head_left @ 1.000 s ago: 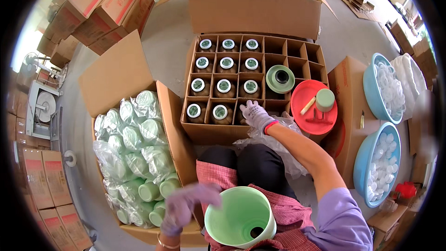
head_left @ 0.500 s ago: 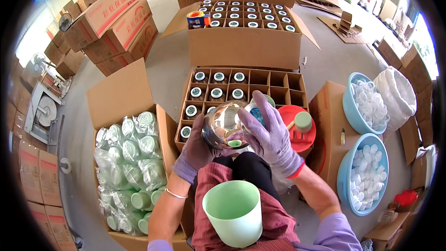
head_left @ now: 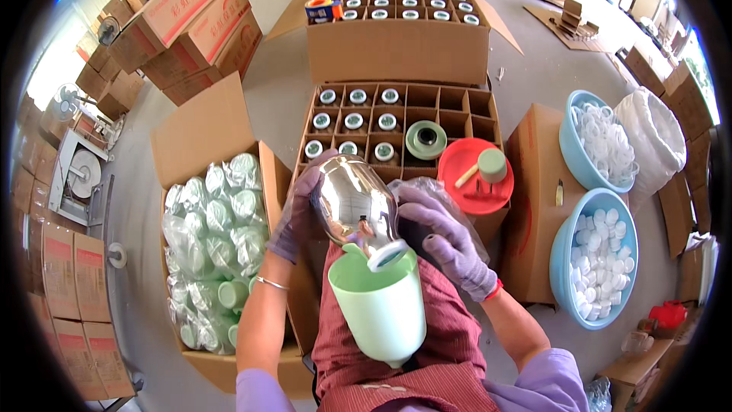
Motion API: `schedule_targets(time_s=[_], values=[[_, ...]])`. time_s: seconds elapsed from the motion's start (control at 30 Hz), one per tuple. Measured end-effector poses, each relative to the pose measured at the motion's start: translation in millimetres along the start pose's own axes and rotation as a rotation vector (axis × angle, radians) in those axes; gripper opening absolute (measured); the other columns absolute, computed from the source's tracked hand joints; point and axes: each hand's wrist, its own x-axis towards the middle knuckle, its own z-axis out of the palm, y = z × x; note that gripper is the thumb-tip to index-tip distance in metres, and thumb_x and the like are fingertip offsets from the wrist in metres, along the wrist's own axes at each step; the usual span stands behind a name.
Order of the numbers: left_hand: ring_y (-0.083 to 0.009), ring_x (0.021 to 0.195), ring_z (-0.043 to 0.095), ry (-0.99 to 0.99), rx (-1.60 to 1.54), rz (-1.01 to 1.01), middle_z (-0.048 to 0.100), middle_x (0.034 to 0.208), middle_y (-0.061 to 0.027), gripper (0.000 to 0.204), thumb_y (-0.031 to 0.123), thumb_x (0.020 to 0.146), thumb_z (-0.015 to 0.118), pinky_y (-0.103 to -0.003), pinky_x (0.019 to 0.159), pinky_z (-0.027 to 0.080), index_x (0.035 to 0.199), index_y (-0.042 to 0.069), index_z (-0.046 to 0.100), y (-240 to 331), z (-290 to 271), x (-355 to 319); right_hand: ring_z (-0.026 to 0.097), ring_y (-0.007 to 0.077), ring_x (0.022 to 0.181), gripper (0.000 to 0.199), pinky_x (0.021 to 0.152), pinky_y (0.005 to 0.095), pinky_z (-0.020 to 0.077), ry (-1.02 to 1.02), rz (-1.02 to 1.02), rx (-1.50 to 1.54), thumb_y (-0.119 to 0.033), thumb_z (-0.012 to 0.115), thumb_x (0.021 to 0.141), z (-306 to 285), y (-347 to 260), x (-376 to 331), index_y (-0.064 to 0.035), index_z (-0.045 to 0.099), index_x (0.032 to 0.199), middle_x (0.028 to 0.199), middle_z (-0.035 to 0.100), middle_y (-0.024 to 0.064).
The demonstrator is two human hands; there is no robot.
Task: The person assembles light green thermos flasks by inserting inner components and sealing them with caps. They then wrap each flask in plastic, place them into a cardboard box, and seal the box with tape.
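My gloved left hand [head_left: 297, 217] is closed on the left side of a shiny silver glass flask liner [head_left: 354, 202]. The liner tilts with its white-ringed neck [head_left: 387, 255] down, at the mouth of a pale green plastic flask casing [head_left: 377, 309]. That casing stands in my lap, its open end up, and a small green tab shows at its rim. My gloved right hand [head_left: 450, 244] is just right of the liner with fingers apart, beside a crumpled clear plastic bag [head_left: 438, 191]. Whether its fingertips touch the liner, I cannot tell.
Ahead, a divided carton [head_left: 438, 99] holds white-topped flasks, a green part [head_left: 425, 140] and a red dish [head_left: 450, 172]. Bagged green casings fill the left carton [head_left: 202, 118]. At right are blue basins of white rings [head_left: 568, 133] and white caps [head_left: 560, 275]. Another flask carton [head_left: 396, 53] stands beyond.
The liner has gone from between both hands to my left hand alone, tipped neck down at the casing. My right hand has come off it and opened. The view has shifted slightly.
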Motion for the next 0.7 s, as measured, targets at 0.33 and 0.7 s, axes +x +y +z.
schedule_targets(time_s=[0.33, 0.7], values=[[-0.0254, 0.136, 0.042, 0.130, 0.423, -0.083, 0.042, 0.149, -0.0131, 0.088, 0.036, 0.076, 0.074, -0.037, 0.114, 0.033, 0.147, 0.001, 0.036, -17.2, -22.5, -186.2, 0.042, 0.0397, 0.134, 0.055, 0.110, 0.0451, 0.0362, -0.063, 0.169, -0.084, -0.029, 0.065, 0.091, 66.4, -21.2, -196.4, 0.0006, 0.051, 0.135, 0.146, 0.039, 0.0253], [-0.0281, 0.134, 0.043, 0.520, -0.396, -0.288, 0.043, 0.147, -0.0129, 0.078, 0.052, 0.090, 0.056, -0.042, 0.112, 0.036, 0.149, 0.007, 0.033, -102.6, -75.6, -296.6, 0.040, 0.0354, 0.133, 0.072, 0.112, 0.0434, 0.0296, -0.129, 0.095, 0.582, -0.042, 0.064, 0.089, 121.8, -22.3, -34.2, 0.0018, 0.041, 0.141, 0.142, 0.040, 0.0200]])
